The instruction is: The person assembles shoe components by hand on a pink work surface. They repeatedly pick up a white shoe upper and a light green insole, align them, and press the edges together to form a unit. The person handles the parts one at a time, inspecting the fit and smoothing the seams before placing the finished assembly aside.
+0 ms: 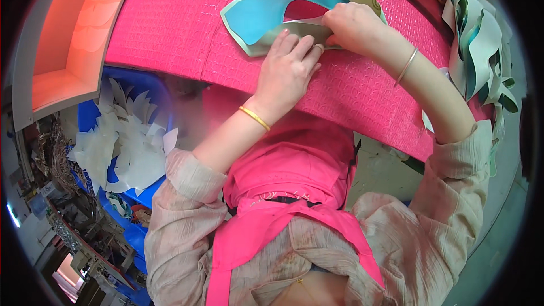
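A teal, pale-edged flat piece (255, 16), shaped like a shoe upper with a curved cutout, lies on the pink-covered table (170, 22). Its near edge is raised or folded into an olive-grey strip beside the cutout. My left hand (288, 71) rests on that near edge, fingers stretched out over the strip. With bent fingers, my right hand (354, 25) pinches the strip at the right of the cutout. The fingertips of my right hand are partly hidden.
At the right edge of the table hangs a stack of pale and teal cut pieces (476, 39). A blue bin (153, 88) with white offcuts (127, 141) stands below on the left. An orange-lit open box (68, 73) borders the table's left end.
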The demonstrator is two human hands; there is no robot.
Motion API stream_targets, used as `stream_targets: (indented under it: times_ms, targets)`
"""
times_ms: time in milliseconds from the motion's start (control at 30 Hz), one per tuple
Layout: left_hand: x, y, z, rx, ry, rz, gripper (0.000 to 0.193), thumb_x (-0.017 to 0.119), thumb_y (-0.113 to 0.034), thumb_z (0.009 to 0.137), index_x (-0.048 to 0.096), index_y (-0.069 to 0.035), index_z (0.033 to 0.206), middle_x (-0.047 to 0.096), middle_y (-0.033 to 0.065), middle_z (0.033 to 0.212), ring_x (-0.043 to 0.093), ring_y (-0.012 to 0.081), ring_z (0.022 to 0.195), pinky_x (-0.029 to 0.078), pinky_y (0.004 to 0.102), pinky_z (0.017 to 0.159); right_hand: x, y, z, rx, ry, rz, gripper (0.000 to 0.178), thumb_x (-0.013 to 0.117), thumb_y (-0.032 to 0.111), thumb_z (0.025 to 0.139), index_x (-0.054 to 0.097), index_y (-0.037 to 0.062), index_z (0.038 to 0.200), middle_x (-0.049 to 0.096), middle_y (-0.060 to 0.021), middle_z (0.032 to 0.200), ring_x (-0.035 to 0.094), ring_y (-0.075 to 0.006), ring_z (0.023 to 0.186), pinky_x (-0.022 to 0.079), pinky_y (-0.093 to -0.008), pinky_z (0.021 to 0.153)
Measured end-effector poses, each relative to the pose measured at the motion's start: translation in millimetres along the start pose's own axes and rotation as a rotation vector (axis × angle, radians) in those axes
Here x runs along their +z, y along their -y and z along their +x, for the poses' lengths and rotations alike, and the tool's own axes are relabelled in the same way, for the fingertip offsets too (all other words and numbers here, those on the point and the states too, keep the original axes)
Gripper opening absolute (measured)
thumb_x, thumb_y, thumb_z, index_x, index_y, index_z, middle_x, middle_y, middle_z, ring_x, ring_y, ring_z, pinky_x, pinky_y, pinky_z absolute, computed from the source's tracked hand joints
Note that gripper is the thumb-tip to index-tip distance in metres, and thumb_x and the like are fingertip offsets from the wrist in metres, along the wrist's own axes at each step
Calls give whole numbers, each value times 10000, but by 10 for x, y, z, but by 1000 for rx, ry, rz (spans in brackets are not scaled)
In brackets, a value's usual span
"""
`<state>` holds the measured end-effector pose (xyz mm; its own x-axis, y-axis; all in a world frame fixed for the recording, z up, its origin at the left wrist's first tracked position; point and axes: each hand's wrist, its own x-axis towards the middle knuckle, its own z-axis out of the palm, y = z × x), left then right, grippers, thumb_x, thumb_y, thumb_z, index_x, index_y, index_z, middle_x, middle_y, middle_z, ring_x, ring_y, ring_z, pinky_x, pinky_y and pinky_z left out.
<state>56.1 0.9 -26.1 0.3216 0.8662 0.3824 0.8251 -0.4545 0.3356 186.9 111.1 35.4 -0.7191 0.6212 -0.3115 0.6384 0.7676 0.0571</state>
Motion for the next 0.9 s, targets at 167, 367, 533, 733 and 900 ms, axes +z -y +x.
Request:
stream_targets:
  times_ms: [167,367,533,733,900]
  targets:
    - [127,-100,76,78,-48,63,308,594,-177,729,601,-35,1003,505,62,991,473,227,959,348,382,963,-96,-52,82,-74,182,-33,162,669,117,676,640,42,817,626,-164,744,627,-310,734,513,-382,636]
    - [127,-132,107,14,3,-97,340,621,-137,728,579,-45,1052,515,66,1017,480,245,976,417,369,883,-92,-281,63,-147,276,-13,202,648,63,668,616,9,860,622,-190,751,618,-332,732,503,-390,631]
    - [227,-189,133,26,-73,-82,351,623,-135,719,577,-31,1051,516,67,1029,479,250,971,415,368,865,-101,-258,94,-153,296,-119,180,644,81,676,608,2,834,621,-187,741,621,-329,718,506,-399,609]
    - [367,-280,202,38,-98,26,368,594,-169,748,562,-42,1092,514,79,1044,463,262,993,389,371,909,-103,-299,75,-211,261,-158,171,658,118,661,601,15,785,623,-168,714,625,-324,688,511,-390,591]
    - [341,-354,273,-44,57,-59,380,592,-179,751,554,-35,1101,497,88,1078,439,272,1052,353,395,970,38,-425,85,-285,199,-201,197,670,147,644,593,23,776,619,-154,679,628,-307,659,514,-376,572]
